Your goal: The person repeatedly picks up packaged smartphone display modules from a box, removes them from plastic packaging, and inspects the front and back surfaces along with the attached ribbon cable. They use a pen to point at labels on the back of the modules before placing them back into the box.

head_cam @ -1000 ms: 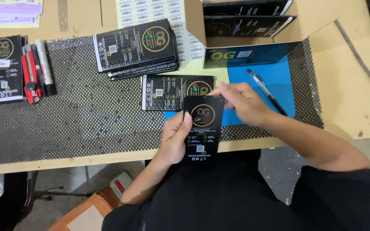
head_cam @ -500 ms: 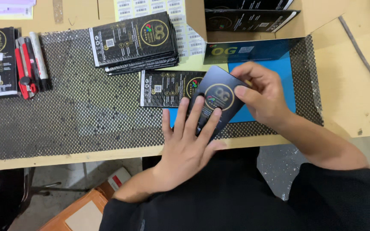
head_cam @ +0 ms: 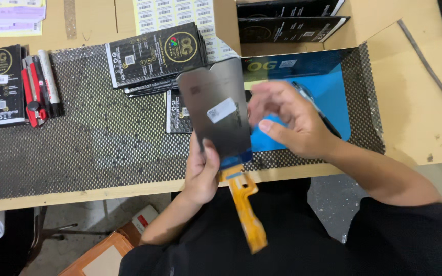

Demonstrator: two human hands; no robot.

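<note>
The left hand (head_cam: 203, 171) grips a dark phone screen panel (head_cam: 216, 115) by its lower edge, thumb pressed on the face, holding it up above the bench (head_cam: 129, 189) with the glass turned toward the camera. A small white sticker (head_cam: 222, 110) sits near the middle of the panel, and an orange flex ribbon (head_cam: 245, 204) hangs from its lower end, trailing down past the left wrist toward the person's lap. The right hand (head_cam: 292, 125) hovers just beside the panel's right edge, fingers loosely curled and holding nothing; whether its fingertips touch the panel is hard to tell, since that side is blurred.

Beyond the left hand, a stack of flat black packets (head_cam: 154, 56) lies on the dotted mesh mat (head_cam: 78, 148), and one more black packet (head_cam: 179, 112) lies partly hidden behind the panel. Under the right hand is a blue mat (head_cam: 333, 102) with a pen (head_cam: 328, 122) on it — beyond that, an open cardboard box (head_cam: 292, 25) holding more black packets. Far out to the left of the left hand lie another black packet (head_cam: 3, 84), red cutters (head_cam: 29, 92) and a white marker (head_cam: 49, 82).
</note>
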